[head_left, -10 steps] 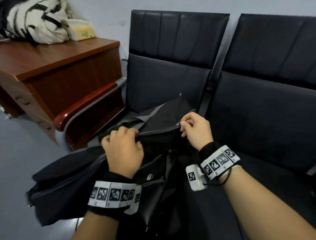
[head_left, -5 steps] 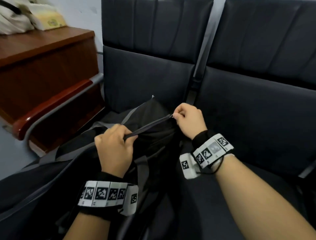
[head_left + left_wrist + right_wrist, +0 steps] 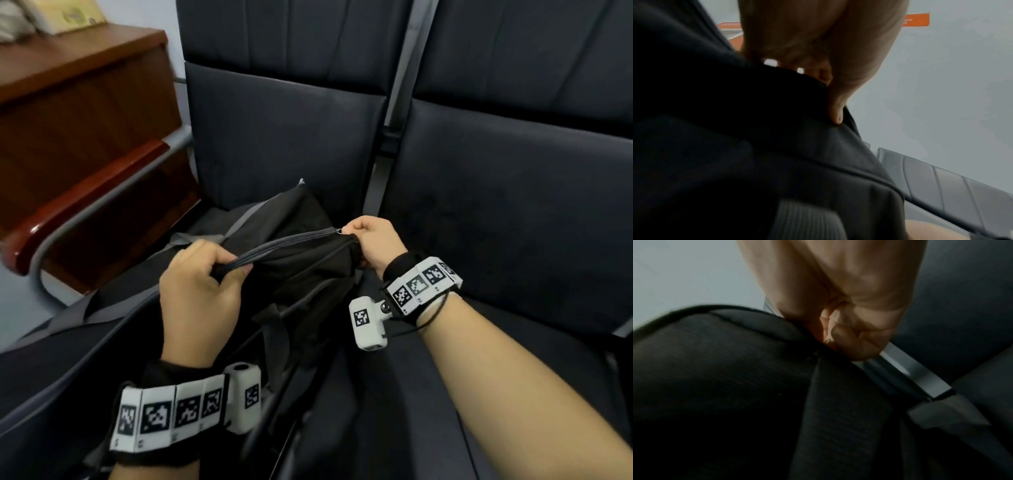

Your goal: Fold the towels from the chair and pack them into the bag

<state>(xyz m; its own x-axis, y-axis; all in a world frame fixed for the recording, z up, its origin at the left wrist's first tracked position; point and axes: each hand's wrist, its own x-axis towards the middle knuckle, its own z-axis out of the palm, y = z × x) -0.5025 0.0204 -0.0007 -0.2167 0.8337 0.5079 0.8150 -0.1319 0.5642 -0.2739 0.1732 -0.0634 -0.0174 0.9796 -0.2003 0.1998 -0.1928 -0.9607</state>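
Left hand [image 3: 198,291] grips black bag [image 3: 301,270] at zipper edge; right hand [image 3: 371,241] pinches zipper end. Bag interior dark, contents unreadable; lower bag cropped.

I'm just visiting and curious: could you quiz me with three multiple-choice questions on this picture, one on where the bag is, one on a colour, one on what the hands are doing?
1. Where does the bag lie?
A. on the wooden cabinet
B. on the left chair seat
C. on the floor under the chairs

2. What colour is the bag?
A. black
B. red
C. white

3. What are the two hands doing?
A. both rest flat on the seat
B. both grip the bag at its zipper line
C. one holds a towel

Answers:
1 B: the bag sits on the seat of the left chair, beside the red-brown armrest.
2 A: its fabric is black, with a grey zipper.
3 B: the left hand holds the zipper edge, and the right hand pinches its far end.
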